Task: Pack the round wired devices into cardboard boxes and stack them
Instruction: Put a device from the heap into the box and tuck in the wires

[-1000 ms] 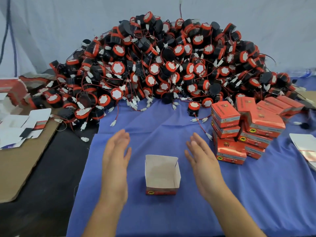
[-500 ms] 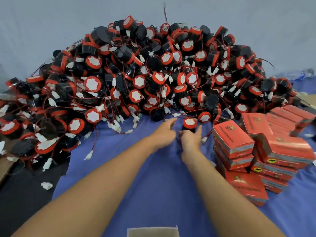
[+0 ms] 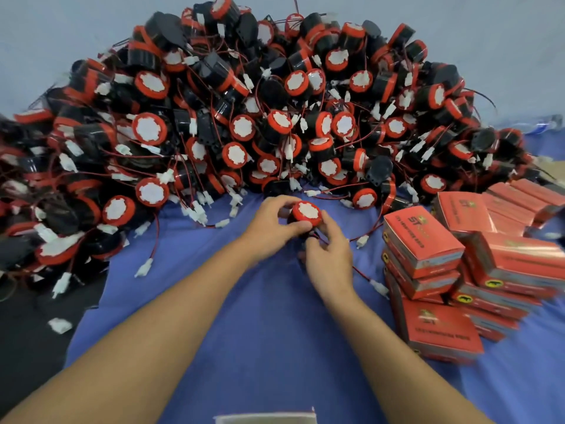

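Handling is centring on 1 round wired device (image 3: 306,213), black-bodied with a red rim and a white face. It is being held over the blue cloth (image 3: 260,316) at the near foot of the pile (image 3: 244,117). The left hand (image 3: 270,223) is curling thumb and fingers round its left side. The right hand (image 3: 328,255) is pinching its near right edge, where the leads appear to be coming out. Both hands are gripping this 1 unit; neither is lying slack. A red lead is trailing from under the right hand across the cloth to a white connector (image 3: 379,288).

The open box (image 3: 266,419) is showing only as a pale rim at the bottom edge of the view, well apart from the device. Closed red boxes (image 3: 428,240) are standing in uneven stacks to the right, several sitting askew.

Risks, as judged:
- **Snagging:** The trailing lead is lying near other loose leads and connectors at the pile's foot. A quick pull is likely to snag it, dragging neighbouring units or straining the lead.
- **Trapped lead:** An ungathered lead is likely to hang over the box wall and get trapped under the flaps.
- **Slide:** The pile is sloping steeply toward the hands, so taking units from its foot is inviting a slide onto the cloth.
- **Toppling:** The leaning stacks are at risk of toppling if another box is set on carelessly.
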Motion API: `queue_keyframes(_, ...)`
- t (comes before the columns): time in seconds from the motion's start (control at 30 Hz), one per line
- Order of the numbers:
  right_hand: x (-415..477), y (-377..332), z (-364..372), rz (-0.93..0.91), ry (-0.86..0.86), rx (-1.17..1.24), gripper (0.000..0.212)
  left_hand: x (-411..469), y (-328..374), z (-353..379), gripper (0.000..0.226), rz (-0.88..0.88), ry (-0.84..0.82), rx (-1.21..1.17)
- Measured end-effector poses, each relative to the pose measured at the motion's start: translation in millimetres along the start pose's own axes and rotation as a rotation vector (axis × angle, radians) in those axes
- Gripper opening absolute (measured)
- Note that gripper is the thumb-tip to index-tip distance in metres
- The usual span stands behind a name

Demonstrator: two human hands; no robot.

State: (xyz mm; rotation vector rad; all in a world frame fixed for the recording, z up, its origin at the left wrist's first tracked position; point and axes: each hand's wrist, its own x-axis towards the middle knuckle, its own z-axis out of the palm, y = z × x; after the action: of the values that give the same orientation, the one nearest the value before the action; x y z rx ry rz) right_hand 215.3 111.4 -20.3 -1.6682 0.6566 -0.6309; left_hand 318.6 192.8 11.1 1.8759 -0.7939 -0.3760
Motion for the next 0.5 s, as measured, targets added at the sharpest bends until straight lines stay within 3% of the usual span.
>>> queue_keyframes(0.1, -29, -13, -17, -0.130, -0.141, 0.000, 0.052, -40, 17, -28, 0.034, 0.062, 0.009, 0.013)
queue_keyframes(0.2, -63, -31, -37, -0.202, -0.158, -0.058, 0.029, -91, 39, -49, 0.034, 0.098, 0.099, -0.001)
queue_keyframes(0.37, -125, -60, -70, -0.465, -0.066, -0.244, 0.018, -186, 78, -67, 0.072, 0.046, 0.236, -0.003)
queue_keyframes(0.5, -164, -78, -91, -0.560, -0.078, -0.434, 0.012, -252, 94, -58, 0.067, 0.003, 0.277, 0.051)
